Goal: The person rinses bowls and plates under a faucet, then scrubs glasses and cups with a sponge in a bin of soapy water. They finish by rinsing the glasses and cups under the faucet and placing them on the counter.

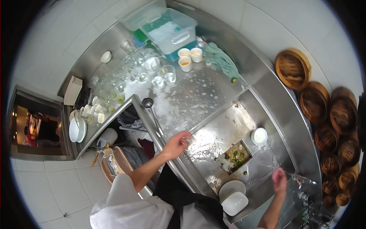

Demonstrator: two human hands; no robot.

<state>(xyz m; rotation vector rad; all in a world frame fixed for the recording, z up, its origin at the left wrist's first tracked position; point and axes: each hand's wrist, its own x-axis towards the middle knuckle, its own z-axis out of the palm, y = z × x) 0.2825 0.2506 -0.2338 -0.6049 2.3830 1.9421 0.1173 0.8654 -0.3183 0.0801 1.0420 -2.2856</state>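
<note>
My left hand (178, 145) is over the front edge of the metal sink counter, holding nothing, its fingers slightly bent and apart. Close to the metal tap (305, 179) on the right is my right hand (280, 179), its fingers blurred. In the shallow sink basin (207, 152) between my hands, a square drain opening (238, 157) holds food scraps and green citrus pieces. A white cup (259, 136) stands beyond the drain. Nearer to me, a white rectangular dish (235, 203) overlaps a round white plate (231, 187).
Many glasses (137, 63) crowd the wet counter at back left. Behind are a lidded plastic tub (171, 34), white cups (185, 63) and a green cloth (221, 61). A ladle (148, 103) lies along the edge. Bamboo steamers (314, 101) line the right wall; a bin (122, 162) stands below left.
</note>
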